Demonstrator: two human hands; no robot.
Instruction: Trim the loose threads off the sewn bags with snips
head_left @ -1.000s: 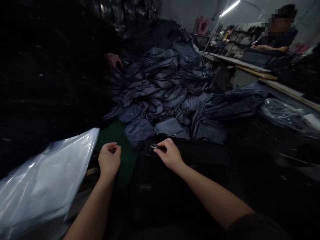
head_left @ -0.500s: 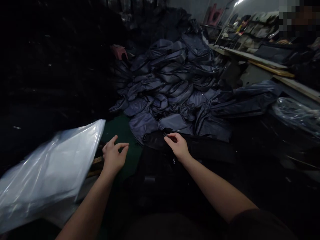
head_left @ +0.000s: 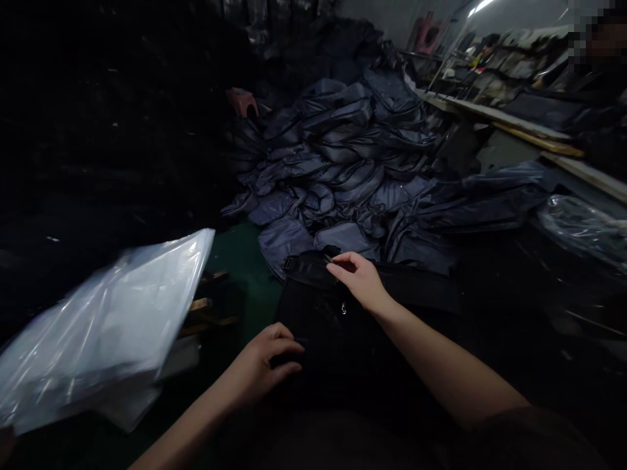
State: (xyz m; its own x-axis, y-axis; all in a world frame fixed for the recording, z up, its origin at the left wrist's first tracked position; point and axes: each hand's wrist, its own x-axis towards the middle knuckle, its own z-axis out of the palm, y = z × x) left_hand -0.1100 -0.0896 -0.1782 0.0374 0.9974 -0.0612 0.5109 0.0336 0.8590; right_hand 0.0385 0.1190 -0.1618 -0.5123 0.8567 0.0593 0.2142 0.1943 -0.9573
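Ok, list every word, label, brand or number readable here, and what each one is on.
Nothing can be read.
The black bag under the right hand shows no lettering I can make out.
The clear plastic bag shows none either.
Items on the far shelves are too small and blurred to read.

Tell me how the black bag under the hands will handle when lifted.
The black bag will probably be floppy: it lies flat under the right hand. It is likely light for its size, since the similar navy bags slump in a soft heap. Being flat, it should not roll.
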